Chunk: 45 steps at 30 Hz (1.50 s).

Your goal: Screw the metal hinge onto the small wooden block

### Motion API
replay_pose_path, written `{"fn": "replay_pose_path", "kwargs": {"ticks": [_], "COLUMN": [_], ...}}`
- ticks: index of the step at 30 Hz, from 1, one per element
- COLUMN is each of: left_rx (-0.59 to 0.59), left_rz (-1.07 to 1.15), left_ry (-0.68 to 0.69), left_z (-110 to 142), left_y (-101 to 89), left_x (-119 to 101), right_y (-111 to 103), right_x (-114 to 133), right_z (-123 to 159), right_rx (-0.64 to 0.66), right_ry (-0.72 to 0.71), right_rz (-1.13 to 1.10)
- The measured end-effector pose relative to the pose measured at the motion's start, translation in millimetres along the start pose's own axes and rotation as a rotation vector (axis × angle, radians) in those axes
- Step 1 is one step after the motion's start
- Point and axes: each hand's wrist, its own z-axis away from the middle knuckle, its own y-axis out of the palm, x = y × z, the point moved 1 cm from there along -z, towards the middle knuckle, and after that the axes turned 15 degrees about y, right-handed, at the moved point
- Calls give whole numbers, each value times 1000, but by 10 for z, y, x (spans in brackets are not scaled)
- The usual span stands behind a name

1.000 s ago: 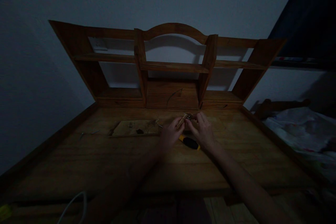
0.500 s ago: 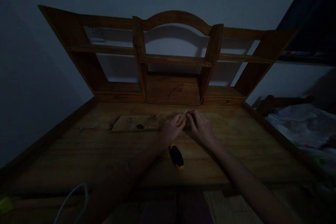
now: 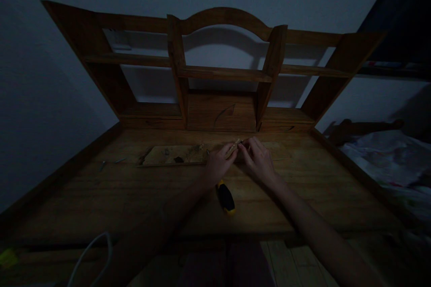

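Note:
My left hand (image 3: 218, 164) is closed around a small strip of wood (image 3: 233, 147), which juts up between thumb and fingers. Close beside it, my right hand (image 3: 259, 159) pinches a small dark thing at the strip's upper end, too small and dim to name. Behind both hands lies a rough, broken wooden board (image 3: 160, 156) with dark damaged patches; the hands hide its middle. Just below the left hand rests a screwdriver with a black and yellow handle (image 3: 226, 197); its shaft is hidden.
Small metal pieces like screws (image 3: 103, 164) lie left of the board on the wooden desk (image 3: 141, 204). A wooden shelf unit (image 3: 222, 74) stands along the back. A white cable (image 3: 108, 244) loops at the front left. White plastic bags (image 3: 387, 159) are at the right.
The view has shifted slightly. Both hands stay close together at the wood strip, with the right fingers moved a little. The screwdriver and board lie where they were.

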Motion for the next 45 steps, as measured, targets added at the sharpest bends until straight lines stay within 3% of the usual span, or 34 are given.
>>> {"fn": "replay_pose_path", "kwargs": {"ticks": [5,14,20,45], "left_rx": [-5,10,-18,28], "left_rz": [-28,-58,-19,13], "left_ry": [0,-72,-33,-106], "left_z": [-3,-14,-6,-17], "left_y": [-9,-11,-8,-43], "left_x": [1,-3,1,-37], "right_y": [-14,-15,-17,-11], "right_x": [0,33,8,9], "right_z": [-8,-2,-3,7], "right_rx": [-22,8,-5,13], "right_ry": [48,20,43,7], "right_rz": [-8,-38,-17,-13]}}
